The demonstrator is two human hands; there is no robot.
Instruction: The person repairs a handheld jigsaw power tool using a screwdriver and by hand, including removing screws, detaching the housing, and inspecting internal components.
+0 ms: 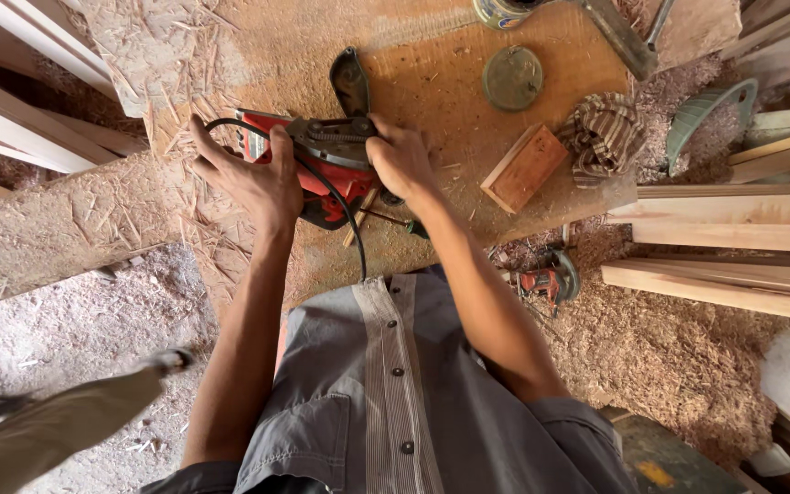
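A red and grey electric power tool [326, 160] lies on a wooden board [432, 73] strewn with sawdust. My left hand [249, 174] grips its left end, fingers spread over the red housing. On the tool's grey metal right side rests my right hand [400, 160], fingers curled on it. A black cord [345, 215] runs from the tool toward my body. A dark curved guard [351, 82] sticks up behind the tool. A screwdriver with a green handle [404, 222] lies just below my right wrist.
A small wooden block [525, 168], a round metal lid [512, 78] and a striped cloth [603, 133] lie to the right. Timber planks [733, 220] are stacked right and left. Another red tool [546, 279] sits in thick sawdust [669, 348] on the floor.
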